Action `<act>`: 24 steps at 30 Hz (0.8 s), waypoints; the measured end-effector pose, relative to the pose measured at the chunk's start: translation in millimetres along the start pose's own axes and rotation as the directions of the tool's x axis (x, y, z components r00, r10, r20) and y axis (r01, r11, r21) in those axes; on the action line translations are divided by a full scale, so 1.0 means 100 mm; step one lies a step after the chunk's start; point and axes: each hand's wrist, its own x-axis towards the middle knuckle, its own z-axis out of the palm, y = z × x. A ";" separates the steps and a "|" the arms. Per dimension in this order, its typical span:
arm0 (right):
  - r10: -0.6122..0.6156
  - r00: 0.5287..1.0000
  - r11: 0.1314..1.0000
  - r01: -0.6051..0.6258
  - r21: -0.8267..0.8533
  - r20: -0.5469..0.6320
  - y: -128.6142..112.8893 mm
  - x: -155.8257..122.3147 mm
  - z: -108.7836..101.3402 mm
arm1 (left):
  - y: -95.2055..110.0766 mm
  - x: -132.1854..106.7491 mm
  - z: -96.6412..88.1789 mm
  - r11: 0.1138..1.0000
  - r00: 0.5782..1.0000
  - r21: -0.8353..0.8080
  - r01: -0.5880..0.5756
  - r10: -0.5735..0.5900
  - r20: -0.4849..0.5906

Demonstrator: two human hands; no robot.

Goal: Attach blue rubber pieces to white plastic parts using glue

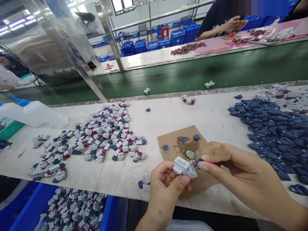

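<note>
My left hand pinches a small white plastic part between thumb and fingers, low in the middle of the view. My right hand pinches a small dark blue part and holds it against the white part's right end. Both hands hover over a brown cardboard square with a glue puddle and a few loose blue parts on it. A heap of dark blue parts lies to the right. Assembled white, blue and red pieces are spread on the left.
A blue bin of assembled pieces sits below the table's front edge at left. White squeeze bottles lie at far left. A green conveyor belt runs behind the table. Another person's hands work at the far table.
</note>
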 end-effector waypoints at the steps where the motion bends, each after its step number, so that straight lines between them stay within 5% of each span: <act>1: 0.004 1.000 1.000 -0.004 0.014 -0.001 0.00 -0.01 0.00 | -0.01 0.00 0.00 1.000 1.000 0.002 0.004 -0.004 0.028; 12: -0.157 0.986 0.978 0.162 -0.130 0.050 0.02 -0.07 0.00 | -0.02 0.02 0.02 0.993 0.993 0.059 -0.105 0.101 0.067; 17: -0.094 0.995 0.990 0.092 -0.109 -0.016 0.04 -0.12 0.08 | -0.05 0.01 0.01 0.981 0.986 0.109 -0.163 0.158 0.049; 24: -0.077 0.988 0.996 0.069 -0.060 -0.134 0.10 -0.26 0.17 | -0.04 0.06 -0.01 0.978 0.992 0.199 -0.054 0.031 0.119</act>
